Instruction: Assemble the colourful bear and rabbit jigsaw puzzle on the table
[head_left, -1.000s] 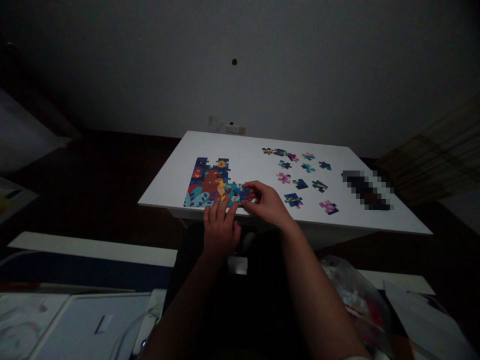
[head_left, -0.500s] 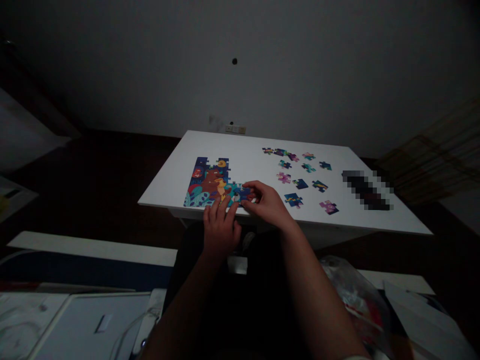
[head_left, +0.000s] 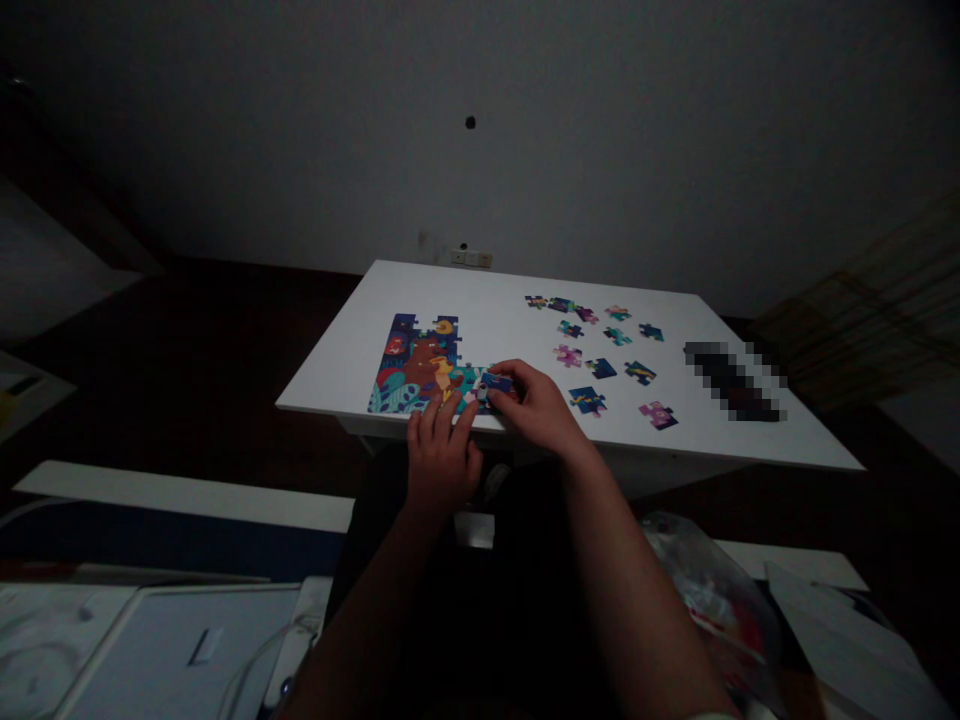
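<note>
Fitting a blue puzzle piece (head_left: 496,383) against the right edge of the joined puzzle section (head_left: 415,366).
Pinching the piece in the right hand (head_left: 541,410), just right of the left hand (head_left: 442,455), laid flat with fingers apart on the section's near edge. Judging by the spread, under half joined; about a dozen loose pieces (head_left: 600,368) left on the white surface (head_left: 495,300), beyond and right of both hands.

No writing, number or brand can be read: the assembled puzzle (head_left: 417,366) at the table's (head_left: 487,295) front-left edge shows only pictures, and the dark object (head_left: 735,380) near the right edge is blurred.
</note>
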